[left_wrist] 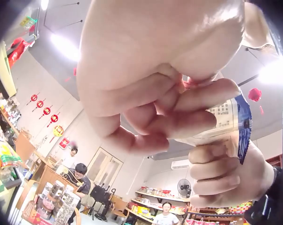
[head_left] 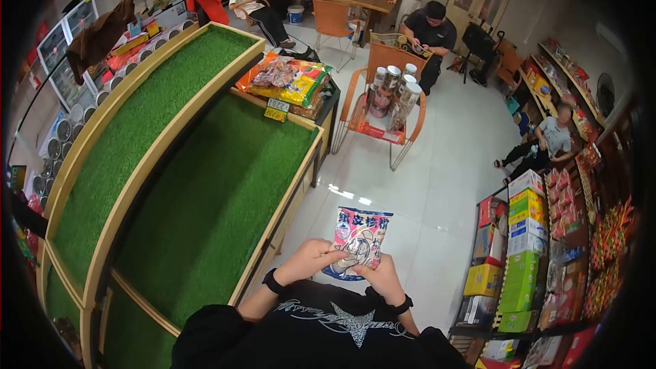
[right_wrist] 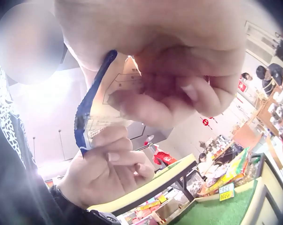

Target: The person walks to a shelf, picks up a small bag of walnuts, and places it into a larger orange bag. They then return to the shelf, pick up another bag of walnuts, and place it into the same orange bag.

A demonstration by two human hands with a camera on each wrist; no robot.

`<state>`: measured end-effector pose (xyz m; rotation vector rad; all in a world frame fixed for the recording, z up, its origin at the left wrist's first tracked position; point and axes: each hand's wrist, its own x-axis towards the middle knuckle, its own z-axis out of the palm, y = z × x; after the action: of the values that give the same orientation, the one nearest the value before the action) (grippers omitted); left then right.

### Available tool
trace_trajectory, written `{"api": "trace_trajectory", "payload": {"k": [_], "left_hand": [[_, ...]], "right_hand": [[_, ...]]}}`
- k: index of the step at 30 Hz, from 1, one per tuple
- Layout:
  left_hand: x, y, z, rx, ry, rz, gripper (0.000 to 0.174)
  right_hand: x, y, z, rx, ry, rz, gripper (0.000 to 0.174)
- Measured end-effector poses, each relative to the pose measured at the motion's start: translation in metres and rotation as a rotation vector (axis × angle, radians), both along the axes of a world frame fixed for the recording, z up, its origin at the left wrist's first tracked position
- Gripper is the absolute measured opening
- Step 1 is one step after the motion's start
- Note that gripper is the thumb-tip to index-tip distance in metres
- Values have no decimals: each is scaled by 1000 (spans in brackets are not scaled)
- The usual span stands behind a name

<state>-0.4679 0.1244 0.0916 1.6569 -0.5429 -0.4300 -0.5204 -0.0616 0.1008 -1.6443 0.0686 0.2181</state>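
Note:
A small snack bag, pink and cream with blue crimped edges and dark blue printed characters, is held upright in front of my chest. In the head view my left hand grips its left side, thumb across the printed front. My right hand pinches the lower right part with its thumb on the front. Behind the bag, the curled fingers of the left hand show in the left wrist view, where the bag's pale printed back is partly covered. The right wrist view has the blue crimped edge running between both hands.
A tiered display stand lined with green turf is at the left, with colourful snack packs at its far end. Ahead, a chair bears several jars. Stocked shelves line the right. Several people sit or stand farther back.

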Motion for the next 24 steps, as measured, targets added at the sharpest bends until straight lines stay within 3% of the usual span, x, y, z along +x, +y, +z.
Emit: {"api": "trace_trajectory", "payload": {"k": [6, 8, 10, 15, 18, 21, 24], "left_hand": [[55, 32, -8, 85, -69, 45, 28], [64, 43, -9, 149, 76, 25, 33], [72, 47, -14, -20, -93, 132, 32], [79, 58, -23, 36, 331, 238, 29], [88, 56, -23, -35, 339, 346, 28], [104, 53, -22, -27, 410, 365, 27], [126, 44, -27, -15, 405, 390, 26]], "right_hand": [[58, 19, -16, 55, -3, 37, 23], [67, 30, -18, 121, 20, 20, 24], [78, 34, -29, 111, 57, 58, 25], [120, 46, -35, -25, 92, 256, 27], [146, 53, -16, -70, 85, 337, 29], [173, 49, -19, -117, -11, 413, 31], [198, 36, -35, -57, 65, 443, 30]]}}
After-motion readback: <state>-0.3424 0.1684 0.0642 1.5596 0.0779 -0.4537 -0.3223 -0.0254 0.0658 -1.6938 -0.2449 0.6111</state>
